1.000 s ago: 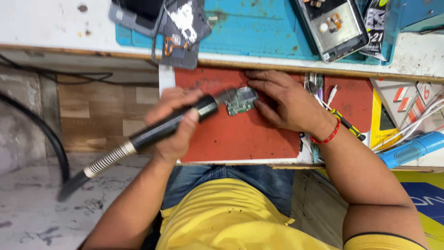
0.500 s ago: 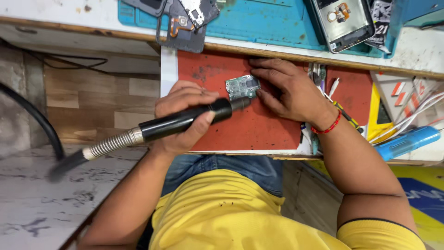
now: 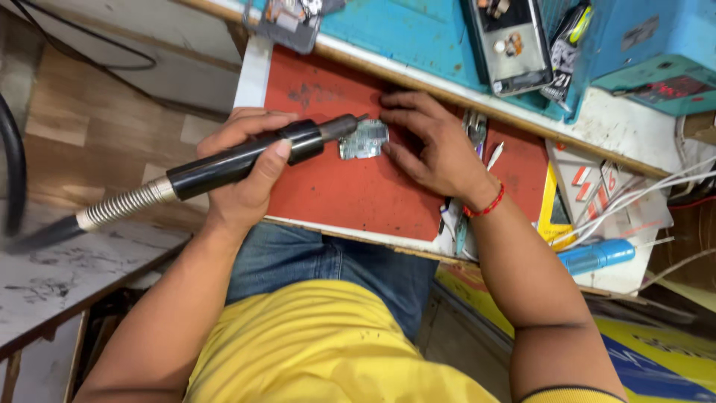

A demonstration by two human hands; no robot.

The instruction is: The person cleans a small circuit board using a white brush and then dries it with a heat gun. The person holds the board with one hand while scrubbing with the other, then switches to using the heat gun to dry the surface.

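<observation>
My left hand [image 3: 242, 179] grips the black handle of a hot-air tool [image 3: 216, 168] with a metal spring collar and hose trailing left. Its nozzle tip [image 3: 341, 127] points at the left edge of a small silvery circuit board [image 3: 365, 140] lying on a red mat [image 3: 335, 198]. My right hand [image 3: 440, 153], with a red thread at the wrist, lies flat on the mat. Its index finger and thumb bracket the board's right side and hold it in place.
A blue mat [image 3: 403, 30] behind the red one carries an opened phone [image 3: 514, 41] and another phone part [image 3: 287, 19]. Tweezers [image 3: 471, 123] lie right of my hand. A blue box unit [image 3: 656, 52], white cables [image 3: 641, 198] and a blue cylinder tool [image 3: 597, 256] sit at the right.
The tool's handle has tipped flatter and its nozzle has stayed at the board. My right hand remains beside the board. The view has shifted, so the bench sits more tilted.
</observation>
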